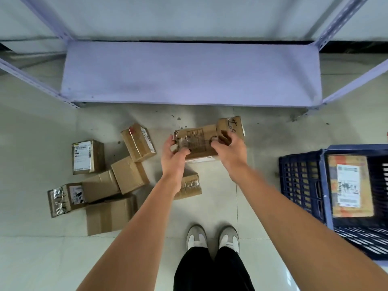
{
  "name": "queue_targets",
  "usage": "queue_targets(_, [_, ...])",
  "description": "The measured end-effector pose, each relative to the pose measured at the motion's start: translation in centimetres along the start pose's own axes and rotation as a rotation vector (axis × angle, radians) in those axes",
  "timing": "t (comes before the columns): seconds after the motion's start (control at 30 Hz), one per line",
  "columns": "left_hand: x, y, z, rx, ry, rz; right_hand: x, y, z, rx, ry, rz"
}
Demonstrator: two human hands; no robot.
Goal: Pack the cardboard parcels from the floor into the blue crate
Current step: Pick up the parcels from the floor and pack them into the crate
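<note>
Head view: both hands hold one taped cardboard parcel (199, 141) up over the tiled floor (31, 143), in front of the shelf rack (189, 74). The left hand (174, 158) curls its fingers round the parcel's left end; the right hand (230, 150) grips its right end. Six more parcels (126, 175) lie clustered at the floor's left side. The blue crate (302, 181) at the right edge holds a labelled parcel (349, 185).

Head cam, one view: looks steeply down at floor (52, 259), hands near centre.
</note>
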State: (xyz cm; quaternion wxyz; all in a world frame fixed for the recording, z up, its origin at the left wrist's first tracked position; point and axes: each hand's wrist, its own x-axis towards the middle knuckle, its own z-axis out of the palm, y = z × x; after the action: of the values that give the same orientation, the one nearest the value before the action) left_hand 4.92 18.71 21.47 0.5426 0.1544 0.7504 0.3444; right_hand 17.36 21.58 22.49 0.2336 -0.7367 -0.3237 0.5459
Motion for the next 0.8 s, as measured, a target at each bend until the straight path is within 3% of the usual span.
queue_targets(0.3, [-3.0, 1.7, 1.2, 0.098, -0.056, 0.12, -1.8, -0.9, -4.5, 0.067, -0.15, -0.094])
queue_targets(0.43, [-4.1, 1.7, 3.6, 0.161, -0.071, 0.255, -1.6, 0.3, -8.8, -0.053, -0.063, -0.158])
queue_targets(0.63, [-8.0, 1.6, 10.8, 0.186, -0.109, 0.342, -0.9, 3.7, -16.7, 0.112, 0.076, -0.168])
queue_targets(0.8, [-13.0, 0.1, 18.5, 0.148, -0.09, 0.358, -0.7, 6.6, -25.9, 0.163, 0.039, -0.241])
